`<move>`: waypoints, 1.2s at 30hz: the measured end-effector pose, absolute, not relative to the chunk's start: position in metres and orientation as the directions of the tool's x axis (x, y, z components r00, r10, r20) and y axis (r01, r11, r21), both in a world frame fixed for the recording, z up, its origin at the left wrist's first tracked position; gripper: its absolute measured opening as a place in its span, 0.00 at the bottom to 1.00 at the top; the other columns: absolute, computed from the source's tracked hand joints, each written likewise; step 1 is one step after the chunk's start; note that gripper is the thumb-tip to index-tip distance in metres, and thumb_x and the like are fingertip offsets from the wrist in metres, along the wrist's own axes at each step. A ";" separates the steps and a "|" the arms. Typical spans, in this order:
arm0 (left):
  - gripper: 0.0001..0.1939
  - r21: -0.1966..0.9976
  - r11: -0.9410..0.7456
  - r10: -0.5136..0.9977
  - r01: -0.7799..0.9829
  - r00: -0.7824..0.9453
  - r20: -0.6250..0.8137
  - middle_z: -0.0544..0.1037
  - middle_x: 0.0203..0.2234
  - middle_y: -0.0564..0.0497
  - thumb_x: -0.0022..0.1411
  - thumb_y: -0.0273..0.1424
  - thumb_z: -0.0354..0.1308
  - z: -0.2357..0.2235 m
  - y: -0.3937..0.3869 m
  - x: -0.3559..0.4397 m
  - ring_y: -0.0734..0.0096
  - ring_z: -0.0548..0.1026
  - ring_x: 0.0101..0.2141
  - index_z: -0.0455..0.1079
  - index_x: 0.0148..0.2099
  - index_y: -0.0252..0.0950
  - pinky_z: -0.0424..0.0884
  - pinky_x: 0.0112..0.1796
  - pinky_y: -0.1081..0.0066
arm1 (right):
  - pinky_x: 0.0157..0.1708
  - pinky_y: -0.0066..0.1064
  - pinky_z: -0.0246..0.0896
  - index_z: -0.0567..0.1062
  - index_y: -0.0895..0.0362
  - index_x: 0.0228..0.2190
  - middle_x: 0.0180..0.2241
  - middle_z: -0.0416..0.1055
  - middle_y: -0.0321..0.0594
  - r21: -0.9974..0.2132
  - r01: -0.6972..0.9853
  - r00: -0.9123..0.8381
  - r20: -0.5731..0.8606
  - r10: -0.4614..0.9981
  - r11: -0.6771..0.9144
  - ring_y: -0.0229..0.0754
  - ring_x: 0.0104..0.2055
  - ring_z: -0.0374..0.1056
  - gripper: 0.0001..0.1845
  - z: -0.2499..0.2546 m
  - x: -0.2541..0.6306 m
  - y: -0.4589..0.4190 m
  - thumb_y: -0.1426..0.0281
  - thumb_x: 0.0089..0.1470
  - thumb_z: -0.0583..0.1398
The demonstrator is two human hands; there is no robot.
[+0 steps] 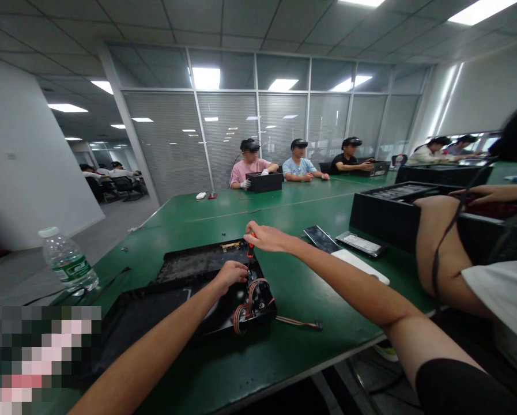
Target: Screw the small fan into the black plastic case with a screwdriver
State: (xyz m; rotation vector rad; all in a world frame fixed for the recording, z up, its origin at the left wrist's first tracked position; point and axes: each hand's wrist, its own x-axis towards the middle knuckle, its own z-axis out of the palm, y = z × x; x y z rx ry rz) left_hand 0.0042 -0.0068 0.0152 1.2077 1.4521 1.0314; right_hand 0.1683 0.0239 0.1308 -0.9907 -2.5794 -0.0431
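My right hand (264, 237) is closed around the top of an orange and black screwdriver (251, 249), held upright. Its shaft points down into an open black metal case (206, 318) on the table. Close to the shaft's lower end, my left hand (232, 273) has its fingers drawn together; whatever they hold is hidden. Beside them in the case lies a bundle of multicoloured wires (253, 291), and a loose wire end with a dark connector (316, 325) sticks out over the table. A black panel (184, 262) with a brass-coloured part lies behind the case.
A water bottle (70, 265) stands at the left edge. To the right lie a phone (322, 238), a hard drive (359, 243) and a white flat object (362, 266). A co-worker's arm (440, 248) reaches over a large black case (377, 225). Several people sit across the green table (284, 210).
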 end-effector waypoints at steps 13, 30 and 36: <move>0.09 0.610 -0.290 0.957 0.738 0.238 0.167 0.75 0.26 0.51 0.50 0.24 0.55 0.021 -0.009 -0.003 0.69 0.72 0.31 0.74 0.34 0.35 0.66 0.36 0.73 | 0.27 0.26 0.47 0.72 0.56 0.33 0.30 0.73 0.43 0.082 0.638 -0.746 0.313 0.587 0.766 0.41 0.32 0.67 0.21 0.141 0.186 0.017 0.54 0.55 0.48; 0.09 0.015 -0.535 0.824 0.845 0.518 0.228 0.70 0.33 0.46 0.60 0.22 0.44 0.034 -0.021 -0.008 0.67 0.67 0.35 0.65 0.39 0.33 0.62 0.38 0.72 | 0.26 0.24 0.49 0.71 0.60 0.22 0.21 0.65 0.35 -0.463 0.450 -0.377 0.676 0.633 0.763 0.33 0.24 0.58 0.19 0.066 0.226 0.042 0.60 0.54 0.50; 0.09 0.011 -0.481 0.865 0.877 0.473 0.169 0.72 0.31 0.48 0.57 0.24 0.46 0.066 -0.039 -0.034 0.69 0.69 0.34 0.67 0.34 0.35 0.63 0.36 0.73 | 0.22 0.25 0.52 0.69 0.59 0.30 0.19 0.64 0.33 -0.720 0.216 -0.318 0.587 0.745 0.659 0.33 0.20 0.59 0.19 0.072 0.227 0.044 0.56 0.54 0.50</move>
